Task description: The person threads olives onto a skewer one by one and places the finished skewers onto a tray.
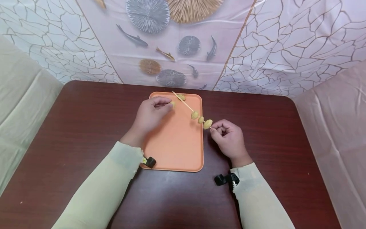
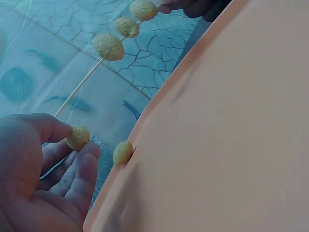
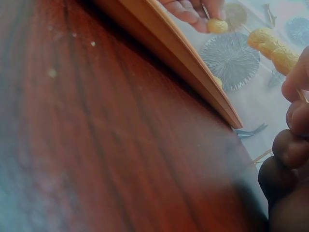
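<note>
My right hand (image 1: pixel 228 138) pinches the near end of a thin wooden skewer (image 1: pixel 184 102) beyond the right edge of an orange tray (image 1: pixel 171 143). Three wrinkled yellow oval fruits (image 2: pixel 108 47) are threaded on it, close to those fingertips, and its bare pointed end slants up and left over the tray. Between thumb and fingers, my left hand (image 1: pixel 150 114) pinches another small yellow fruit (image 2: pixel 78 137), apart from the skewer's bare end in the head view. One more yellow fruit (image 2: pixel 122 152) lies at the tray's far edge.
The tray lies on a dark reddish-brown wooden table (image 1: pixel 77 136). A patterned cloth (image 1: pixel 171 38) hangs behind the table's far edge, and pale fabric (image 1: pixel 334 117) stands along the sides. Both wrists carry small black cameras (image 1: pixel 224 179).
</note>
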Tool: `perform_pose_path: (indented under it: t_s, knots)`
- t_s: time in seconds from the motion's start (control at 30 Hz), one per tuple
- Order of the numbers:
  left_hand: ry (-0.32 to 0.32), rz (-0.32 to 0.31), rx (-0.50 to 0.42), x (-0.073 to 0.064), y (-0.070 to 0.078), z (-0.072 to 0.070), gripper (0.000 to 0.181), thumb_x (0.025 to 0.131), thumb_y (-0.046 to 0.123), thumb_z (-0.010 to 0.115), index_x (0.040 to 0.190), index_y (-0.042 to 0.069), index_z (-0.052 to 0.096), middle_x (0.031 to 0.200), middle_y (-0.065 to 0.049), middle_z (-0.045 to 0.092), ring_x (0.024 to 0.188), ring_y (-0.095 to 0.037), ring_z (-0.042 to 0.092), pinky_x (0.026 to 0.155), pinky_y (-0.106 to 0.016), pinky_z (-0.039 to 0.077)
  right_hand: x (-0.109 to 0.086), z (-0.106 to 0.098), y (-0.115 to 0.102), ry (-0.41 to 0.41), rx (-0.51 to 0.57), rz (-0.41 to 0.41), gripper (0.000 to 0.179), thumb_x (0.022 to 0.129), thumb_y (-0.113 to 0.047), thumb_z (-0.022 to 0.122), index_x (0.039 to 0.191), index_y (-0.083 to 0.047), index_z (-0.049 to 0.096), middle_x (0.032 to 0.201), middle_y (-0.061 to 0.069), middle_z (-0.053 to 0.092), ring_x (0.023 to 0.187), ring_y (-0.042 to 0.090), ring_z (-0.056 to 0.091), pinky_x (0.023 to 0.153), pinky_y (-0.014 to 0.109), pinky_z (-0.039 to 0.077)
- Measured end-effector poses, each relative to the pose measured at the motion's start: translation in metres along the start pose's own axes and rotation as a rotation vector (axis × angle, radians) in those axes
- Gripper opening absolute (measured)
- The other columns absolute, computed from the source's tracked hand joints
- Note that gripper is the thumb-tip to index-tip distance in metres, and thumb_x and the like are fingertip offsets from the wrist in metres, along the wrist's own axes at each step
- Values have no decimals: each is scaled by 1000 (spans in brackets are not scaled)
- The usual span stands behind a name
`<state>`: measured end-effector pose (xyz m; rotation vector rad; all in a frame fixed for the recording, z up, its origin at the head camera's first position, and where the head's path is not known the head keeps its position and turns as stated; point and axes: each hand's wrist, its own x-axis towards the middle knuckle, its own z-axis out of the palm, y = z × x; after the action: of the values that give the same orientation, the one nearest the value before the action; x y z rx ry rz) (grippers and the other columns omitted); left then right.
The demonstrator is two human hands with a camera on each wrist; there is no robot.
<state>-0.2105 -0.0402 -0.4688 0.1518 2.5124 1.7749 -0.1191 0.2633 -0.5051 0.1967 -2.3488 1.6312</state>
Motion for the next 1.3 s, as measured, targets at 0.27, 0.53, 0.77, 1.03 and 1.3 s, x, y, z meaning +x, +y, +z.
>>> perform_pose_path:
  t_s: [0.27, 0.53, 0.77, 1.03, 1.3]
  knots:
    - [7, -36, -283, 0, -9, -2, 32, 106, 13, 78, 136, 1, 77, 113, -12, 79, 100, -21, 84, 93, -31, 69, 0, 0, 0, -46, -36, -16, 8, 94, -1, 80, 90, -7, 78, 61, -6, 55, 56, 4, 49, 54, 18, 42]
    - [97, -28, -346, -3, -11, -8, 28, 106, 12, 78, 132, 3, 80, 109, -9, 82, 95, -17, 84, 89, -28, 69, 1, 2, 0, -90, -59, -5, 4, 95, -7, 81, 92, -4, 80, 62, -5, 55, 56, 5, 49, 54, 19, 41]
    - [144, 1, -444, -2, -13, -9, 31, 104, 13, 81, 134, 1, 78, 110, -4, 82, 96, -15, 84, 94, -29, 69, 1, 1, 2, -107, -66, -6, 5, 95, -5, 81, 91, -7, 79, 63, -4, 56, 56, 5, 49, 53, 18, 41]
    - [157, 0, -416, -3, -17, -10, 37, 104, 16, 82, 139, 4, 77, 120, -2, 80, 103, -9, 81, 97, -25, 67, 1, 0, 1, -131, -71, -12, 9, 94, -3, 81, 90, -11, 79, 64, -5, 56, 56, 5, 49, 52, 18, 40]
    - [159, 8, -368, -3, -19, -8, 41, 105, 17, 82, 142, 3, 75, 117, -2, 78, 104, -7, 80, 96, -21, 65, 1, -1, 1, -140, -78, -21, 12, 95, -2, 80, 90, -13, 78, 65, -6, 56, 57, 5, 49, 53, 19, 40]
